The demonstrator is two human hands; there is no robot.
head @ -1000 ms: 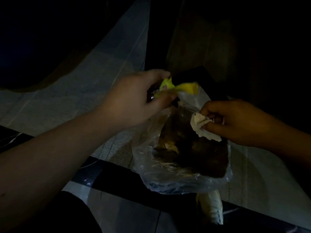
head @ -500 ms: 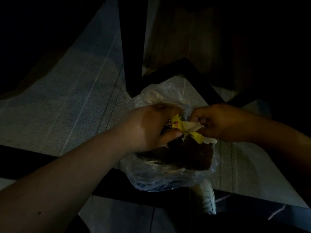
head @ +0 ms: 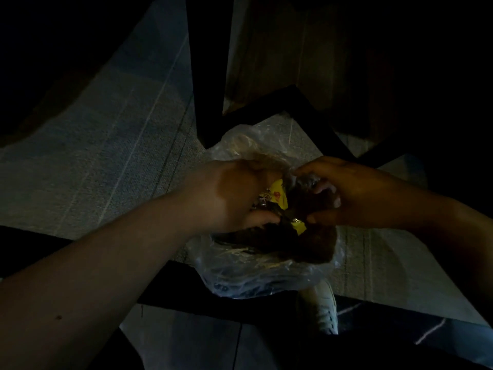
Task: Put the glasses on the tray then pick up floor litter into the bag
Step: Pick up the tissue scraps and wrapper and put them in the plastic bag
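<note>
1. It is very dark here, so we can only see some things well.
2. We hold a clear plastic bag point(head: 266, 265) up in the air, above the floor.
3. Our left hand point(head: 234, 196) is at the left side of the bag's mouth. Its fingers are curled tight around a yellow wrapper point(head: 278, 197), which sits right at the mouth of the bag.
4. Our right hand point(head: 354, 193) is at the right side of the bag's mouth. Its fingers are curled in and pinch the edge of the bag.
5. A small yellow bit point(head: 298, 227) peeks out low down between our two thumbs. We cannot tell if it is part of the same wrapper.
6. Our two hands are very close, almost touching.
7. Inside the bag we see a dark brown heap point(head: 306, 247) of litter. It is too dark to tell what each piece is.
8. Under the bag lies a grey rug point(head: 106, 156) with thin pale lines.
9. Dark furniture legs point(head: 205, 76) stand on the rug behind the bag.
10. A white shoe point(head: 320, 305) shows just below the bag, on the floor.
11. We cannot see any glasses or tray.
</note>
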